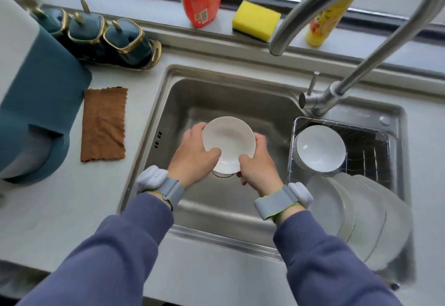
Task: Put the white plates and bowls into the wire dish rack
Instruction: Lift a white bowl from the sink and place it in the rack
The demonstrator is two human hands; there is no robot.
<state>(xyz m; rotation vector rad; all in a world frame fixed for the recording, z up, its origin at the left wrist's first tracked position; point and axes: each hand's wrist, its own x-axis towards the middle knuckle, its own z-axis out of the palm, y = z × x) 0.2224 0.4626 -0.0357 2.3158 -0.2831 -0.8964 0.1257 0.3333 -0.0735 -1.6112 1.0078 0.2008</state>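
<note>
Two blue-grey sleeves (115, 252) come up from the bottom edge, each wrist with a grey band (168, 188). Both hands hold one white bowl (228, 144) over the steel sink (173, 93). On the bowl's left side is the left hand (195, 153), its thumb lying over the near rim and its fingers curled around the outer wall. On the opposite side is the right hand (258, 163), thumb also on the rim, fingers closed underneath. So the bowl sits between the two hands, clamped from both sides, with its opening facing up.

To the right, inside the sink, stands the wire dish rack (375, 146). Another white bowl (320, 147) leans in its far-left part, and several white plates (361, 211) stand on edge in the nearer part. A curved faucet (361, 69) rises above the rack. Left of the sink, on the counter, lies a brown cloth (104, 125). A yellow sponge (256, 20) rests on the ledge behind.
</note>
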